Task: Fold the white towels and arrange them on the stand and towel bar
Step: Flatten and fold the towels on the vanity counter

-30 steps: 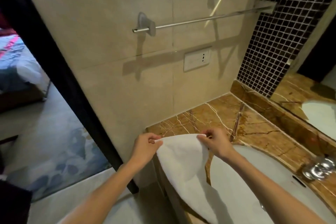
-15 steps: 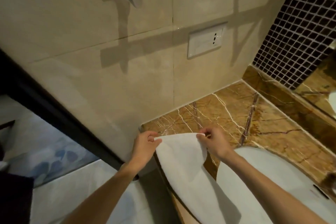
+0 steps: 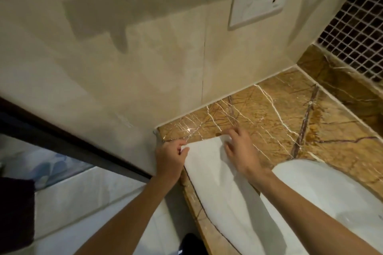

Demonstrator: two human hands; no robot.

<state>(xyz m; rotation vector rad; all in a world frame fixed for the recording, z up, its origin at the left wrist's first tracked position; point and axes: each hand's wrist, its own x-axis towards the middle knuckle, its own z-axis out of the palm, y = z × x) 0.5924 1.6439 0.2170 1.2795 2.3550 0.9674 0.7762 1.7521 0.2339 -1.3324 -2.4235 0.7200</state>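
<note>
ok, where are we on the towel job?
Done: nothing visibly finished; no folded towel, stand or towel bar is in view. In hand: the left hand and right hand each pinch a top corner of one white towel, which lies unfolded along the marble counter beside the sink basin. Left: fold it, place it, then any others.
</note>
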